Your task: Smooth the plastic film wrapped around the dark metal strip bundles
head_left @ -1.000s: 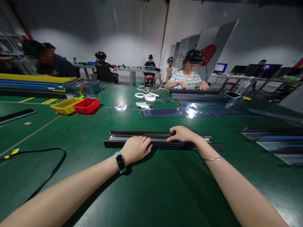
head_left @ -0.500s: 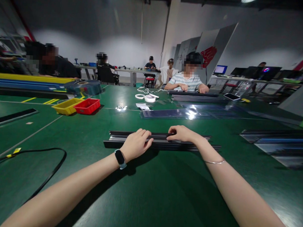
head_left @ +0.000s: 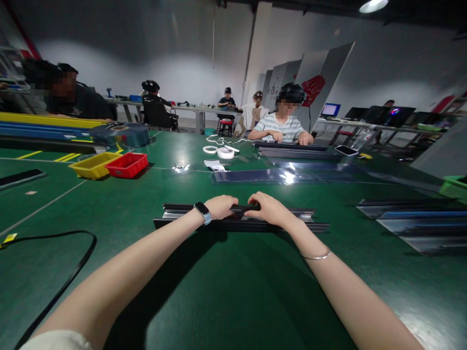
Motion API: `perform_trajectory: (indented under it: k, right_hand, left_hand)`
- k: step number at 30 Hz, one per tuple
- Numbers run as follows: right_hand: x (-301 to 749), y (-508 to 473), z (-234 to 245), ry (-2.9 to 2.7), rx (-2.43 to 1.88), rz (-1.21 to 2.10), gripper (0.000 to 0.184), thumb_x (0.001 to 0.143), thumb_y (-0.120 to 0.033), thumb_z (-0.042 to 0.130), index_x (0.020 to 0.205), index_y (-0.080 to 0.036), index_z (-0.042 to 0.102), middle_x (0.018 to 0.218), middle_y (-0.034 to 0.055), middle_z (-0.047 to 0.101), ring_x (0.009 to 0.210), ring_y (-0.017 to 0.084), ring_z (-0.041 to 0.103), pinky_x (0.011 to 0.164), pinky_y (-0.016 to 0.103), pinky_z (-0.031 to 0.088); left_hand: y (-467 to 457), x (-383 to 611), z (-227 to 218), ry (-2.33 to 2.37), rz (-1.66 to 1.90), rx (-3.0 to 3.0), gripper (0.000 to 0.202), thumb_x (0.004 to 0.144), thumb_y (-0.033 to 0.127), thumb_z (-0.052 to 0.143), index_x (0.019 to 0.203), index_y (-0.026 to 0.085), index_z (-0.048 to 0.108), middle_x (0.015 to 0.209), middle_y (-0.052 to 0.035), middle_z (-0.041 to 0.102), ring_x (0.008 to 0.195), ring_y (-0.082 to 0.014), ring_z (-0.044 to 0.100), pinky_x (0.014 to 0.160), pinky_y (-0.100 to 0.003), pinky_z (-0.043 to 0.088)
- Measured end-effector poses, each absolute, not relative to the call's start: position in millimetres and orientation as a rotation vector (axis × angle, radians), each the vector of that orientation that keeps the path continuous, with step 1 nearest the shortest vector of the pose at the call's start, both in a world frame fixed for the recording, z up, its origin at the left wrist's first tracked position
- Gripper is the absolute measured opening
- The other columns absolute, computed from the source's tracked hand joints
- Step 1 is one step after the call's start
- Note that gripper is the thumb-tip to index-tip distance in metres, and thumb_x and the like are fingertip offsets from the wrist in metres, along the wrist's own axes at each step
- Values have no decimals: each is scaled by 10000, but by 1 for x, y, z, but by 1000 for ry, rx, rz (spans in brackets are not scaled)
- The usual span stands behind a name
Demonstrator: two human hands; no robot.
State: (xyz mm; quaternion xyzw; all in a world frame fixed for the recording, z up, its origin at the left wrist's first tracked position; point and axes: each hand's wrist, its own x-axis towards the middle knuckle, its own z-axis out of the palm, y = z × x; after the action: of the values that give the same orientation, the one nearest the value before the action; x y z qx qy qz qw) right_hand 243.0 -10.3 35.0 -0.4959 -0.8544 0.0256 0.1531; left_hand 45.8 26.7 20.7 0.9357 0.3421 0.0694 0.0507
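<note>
A long black profile rail (head_left: 300, 228) lies crosswise on the green table in front of me. It has two dark raised edges with a pale grey strip between them. My left hand (head_left: 219, 207), below a watch, reaches over the rail's middle with its fingers closed on the far edge. Close to its right, my right hand (head_left: 269, 209) is curled, thumb and fingers gripping the same far edge. The fingertips of both hands are partly hidden behind the rail and the hands themselves.
A yellow bin (head_left: 94, 166) and a red bin (head_left: 127, 166) stand at left, near stacked long profiles (head_left: 39, 132). Clear plastic strips (head_left: 249, 176) and white tape rolls (head_left: 225, 153) lie beyond. More profiles (head_left: 411, 222) are at right; a black cable (head_left: 63, 234) at left. A co-worker (head_left: 283, 125) sits opposite.
My left hand has moved right and forward along the rail, closer to my right hand, and now reaches the far edge. The right hand stays around the same spot on the rail.
</note>
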Motion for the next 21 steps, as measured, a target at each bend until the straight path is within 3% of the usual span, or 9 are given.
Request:
perform_trajectory:
  k: [6,14,21]
  right_hand:
    - [240,7,27,-2626,-1479,236,348,687,-527,523,814,-207,575,773,9,601,695,142,535,594,222,358]
    - [234,15,28,-2957,-1233,-169,311,807,-416,390,899,-168,552,882,77,625,780,191,577,632,256,368]
    - [238,23,19,-3036,-1081,-203,319,833,-403,365,935,-130,496,866,106,620,777,191,585,652,264,387]
  left_hand:
    - [23,44,24,968,197,3044,188,790,354,453,861,194,523,852,-29,593,734,-172,574,613,-250,409]
    - [32,47,18,838,56,3173,213,838,338,383,903,162,485,845,-56,604,742,-182,582,607,-260,405]
    - [38,48,11,775,-7,3113,217,856,227,340,1020,128,443,947,-79,589,831,-170,563,697,-252,396]
